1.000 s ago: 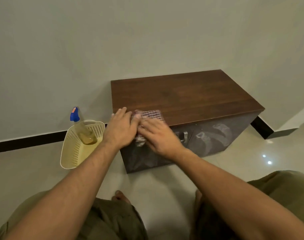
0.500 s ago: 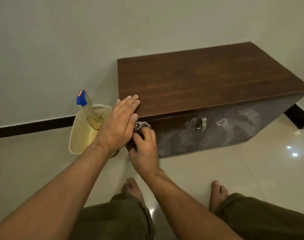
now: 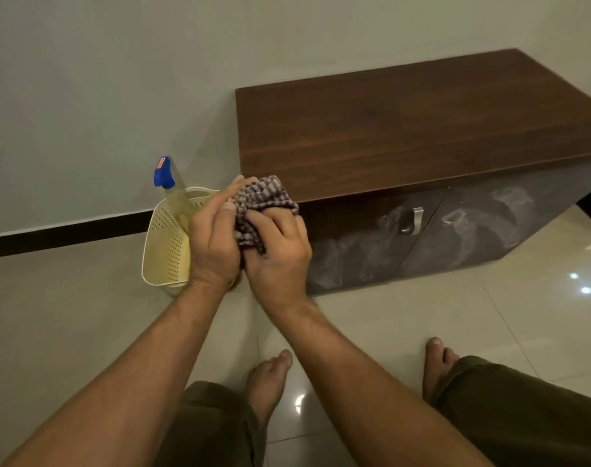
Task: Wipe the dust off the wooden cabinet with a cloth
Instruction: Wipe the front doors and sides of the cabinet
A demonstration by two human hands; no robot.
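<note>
Nearest the camera, olive-green trouser legs (image 3: pixel 523 412) at the bottom edge, with two bare feet (image 3: pixel 268 382) planted on glossy pale floor tiles (image 3: pixel 422 318) that catch small bright light spots on the right. Above the feet, two bare forearms reaching forward and converging. At their meeting point, left hand (image 3: pixel 213 237) and right hand (image 3: pixel 280 254) pressed close together, both clenched around a bunched checked cloth (image 3: pixel 258 203) in brown and white; left fingers curled over the cloth's upper left edge, right fingers wrapped around its lower folds, a rounded crest of fabric sticking up between the two. Cloth gathered in front of the near left corner of the wooden cabinet (image 3: pixel 405 123); impossible to tell whether touching the wood or held just off it. Just left of the hands, partly hidden behind the left wrist, a cream perforated plastic basket (image 3: pixel 167 244) standing on the floor beside the cabinet's left side, with a clear spray bottle (image 3: pixel 166 178) with a blue trigger head leaning inside it. Beyond the hands, dark brown cabinet top, smooth and bare; below it the dark front doors smeared with pale dusty swirls, a small metal handle (image 3: pixel 412 220) near the seam between them. Farthest back, a plain grey-white wall (image 3: pixel 118 79) with a black skirting strip (image 3: pixel 61 234) along its base.
</note>
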